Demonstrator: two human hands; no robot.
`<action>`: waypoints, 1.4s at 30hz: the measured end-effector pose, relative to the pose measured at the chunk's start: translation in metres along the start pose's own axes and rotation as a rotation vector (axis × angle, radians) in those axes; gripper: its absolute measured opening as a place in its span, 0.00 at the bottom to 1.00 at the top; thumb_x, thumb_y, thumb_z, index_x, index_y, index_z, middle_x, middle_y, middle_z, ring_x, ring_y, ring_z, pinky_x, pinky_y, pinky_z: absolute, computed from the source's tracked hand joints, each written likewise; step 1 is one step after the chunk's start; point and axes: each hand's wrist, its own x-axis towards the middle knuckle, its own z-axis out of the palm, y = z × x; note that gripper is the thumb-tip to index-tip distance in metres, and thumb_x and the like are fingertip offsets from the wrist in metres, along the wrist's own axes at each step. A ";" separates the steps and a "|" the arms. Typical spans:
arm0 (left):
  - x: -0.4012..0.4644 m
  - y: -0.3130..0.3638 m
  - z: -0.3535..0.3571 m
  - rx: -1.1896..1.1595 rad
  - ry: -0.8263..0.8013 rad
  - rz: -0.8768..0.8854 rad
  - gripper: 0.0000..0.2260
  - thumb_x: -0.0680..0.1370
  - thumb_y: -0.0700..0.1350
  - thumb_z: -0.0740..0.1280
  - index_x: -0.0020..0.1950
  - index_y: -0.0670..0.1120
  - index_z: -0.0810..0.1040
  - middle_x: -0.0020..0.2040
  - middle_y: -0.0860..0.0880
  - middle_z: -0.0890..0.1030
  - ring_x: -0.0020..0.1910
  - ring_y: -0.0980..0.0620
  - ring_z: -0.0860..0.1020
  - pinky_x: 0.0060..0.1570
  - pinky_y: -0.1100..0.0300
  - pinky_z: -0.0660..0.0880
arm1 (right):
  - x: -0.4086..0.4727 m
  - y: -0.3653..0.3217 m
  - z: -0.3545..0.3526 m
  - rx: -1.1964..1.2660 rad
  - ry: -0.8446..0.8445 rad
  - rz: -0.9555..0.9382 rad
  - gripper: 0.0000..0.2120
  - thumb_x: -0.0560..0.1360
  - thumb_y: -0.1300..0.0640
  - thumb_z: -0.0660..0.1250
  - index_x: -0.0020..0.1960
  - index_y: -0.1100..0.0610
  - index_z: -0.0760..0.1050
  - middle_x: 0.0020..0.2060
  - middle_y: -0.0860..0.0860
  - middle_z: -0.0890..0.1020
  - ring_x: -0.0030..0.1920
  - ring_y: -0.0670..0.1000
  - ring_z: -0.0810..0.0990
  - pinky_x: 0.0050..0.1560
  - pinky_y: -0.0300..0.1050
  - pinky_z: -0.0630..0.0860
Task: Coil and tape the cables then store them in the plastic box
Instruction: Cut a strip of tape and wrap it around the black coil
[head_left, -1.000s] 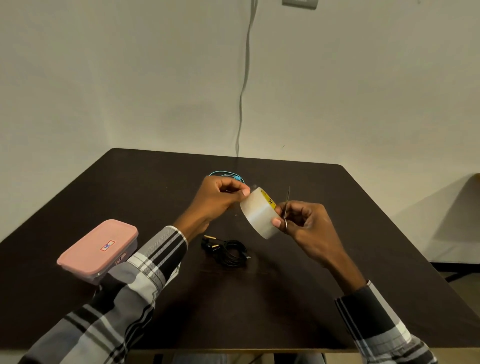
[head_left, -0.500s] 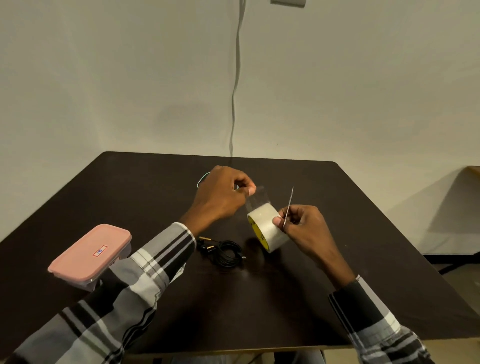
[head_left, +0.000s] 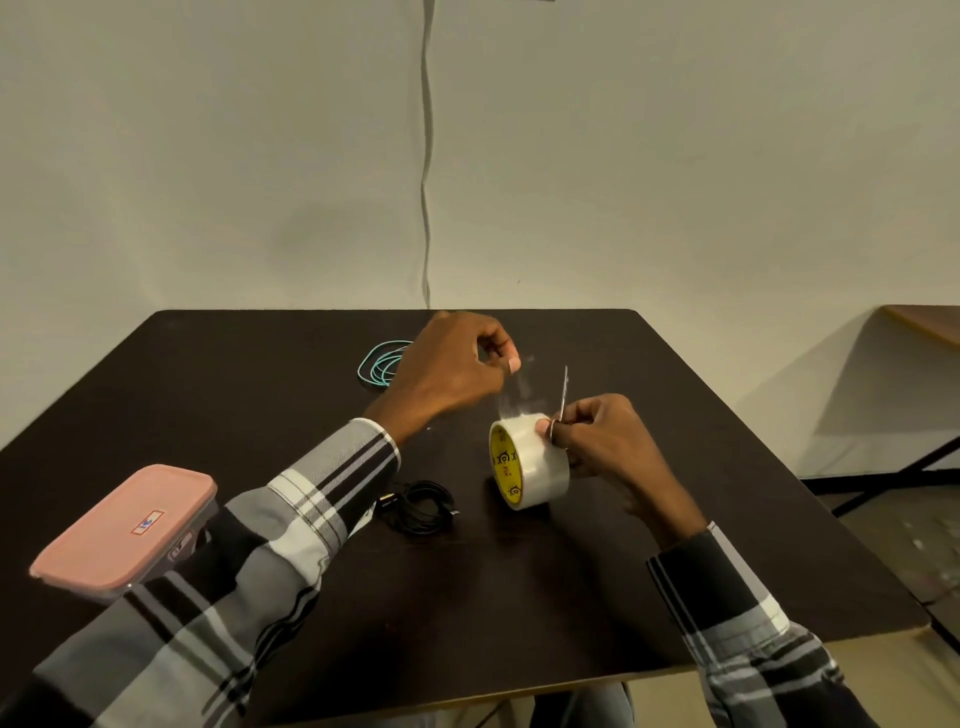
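Both hands work above the middle of the dark surface (head_left: 649, 545) in the single head view. The left hand (head_left: 447, 374) is raised, thumb and forefinger pinching the free end of a clear tape strip (head_left: 514, 395) drawn up from the tape roll (head_left: 530, 462). The right hand (head_left: 602, 441) is closed around the roll and also grips a thin metal blade, probably scissors (head_left: 563, 395), pointing upward just beside the strip.

A coiled black cable (head_left: 421, 506) lies near the left sleeve; a teal cable (head_left: 376, 364) sits farther back, partly hidden by the left hand. The plastic box (head_left: 124, 530), its pink lid on, rests at the left edge.

The strip looks light, limp and sticky, likely to fold onto itself, so it is best held taut by its end. The cables seem soft and springy; grasping across the whole bundle should keep the loops together.
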 end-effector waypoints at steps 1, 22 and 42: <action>0.001 -0.001 -0.002 -0.015 -0.022 -0.001 0.03 0.73 0.48 0.74 0.43 0.50 0.82 0.47 0.52 0.82 0.48 0.55 0.78 0.46 0.60 0.73 | -0.002 -0.002 -0.001 0.032 -0.025 0.002 0.12 0.73 0.55 0.74 0.45 0.64 0.81 0.39 0.56 0.85 0.37 0.51 0.85 0.34 0.46 0.83; 0.003 0.005 -0.002 -0.293 -0.165 0.133 0.06 0.70 0.42 0.77 0.38 0.43 0.82 0.41 0.46 0.86 0.42 0.51 0.84 0.49 0.55 0.82 | -0.001 -0.033 -0.076 -0.420 -0.258 -0.303 0.19 0.59 0.43 0.82 0.42 0.52 0.81 0.39 0.51 0.84 0.42 0.53 0.82 0.47 0.53 0.80; 0.002 0.002 -0.002 -0.313 -0.203 0.153 0.06 0.71 0.35 0.75 0.39 0.36 0.79 0.42 0.45 0.85 0.43 0.54 0.84 0.49 0.60 0.81 | 0.016 -0.062 -0.071 -0.525 -0.476 -0.367 0.15 0.62 0.49 0.82 0.41 0.56 0.83 0.36 0.52 0.85 0.36 0.48 0.81 0.40 0.45 0.77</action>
